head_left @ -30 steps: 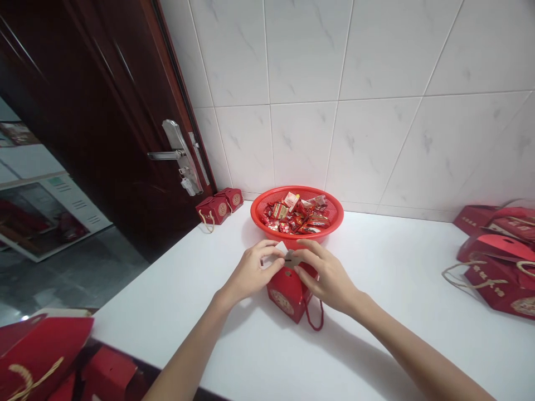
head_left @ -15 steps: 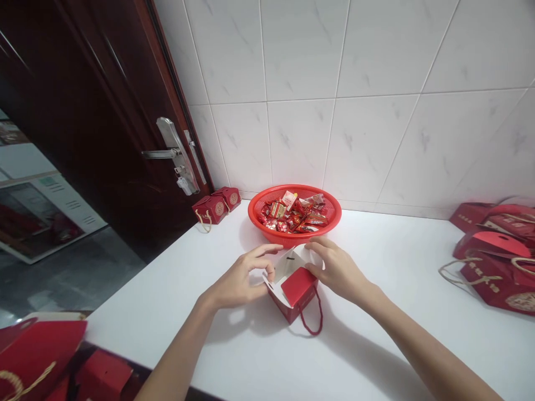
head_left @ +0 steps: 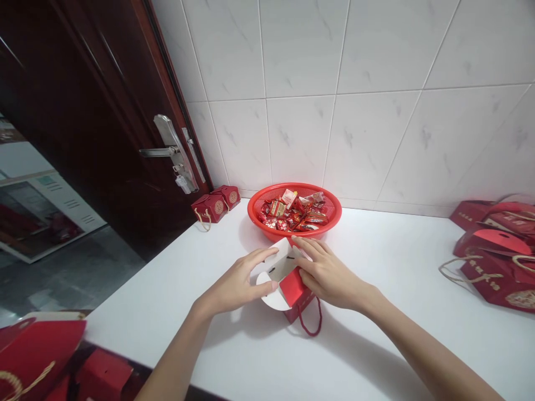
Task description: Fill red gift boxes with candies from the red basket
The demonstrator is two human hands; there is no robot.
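Now the box [head_left: 291,287]: sits at the basket's [head_left: 264,227] six o'clock; likely light, creasable card, best held by its walls [head_left: 307,299].
Left hand [head_left: 234,284]: loosely parted, thumb touching flap [head_left: 271,299].
Right hand [head_left: 332,273]: curled over two-o'clock side, grip unclear.

Forearms [head_left: 188,334] angled inward, left grip [head_left: 238,281] loosely parted, right grip [head_left: 330,274] palm-down, fingers [head_left: 310,245] bent

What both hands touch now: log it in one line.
red box: flaps open | left hand: at left flap | right hand: on right side | red basket: behind box, holding wrapped sweets
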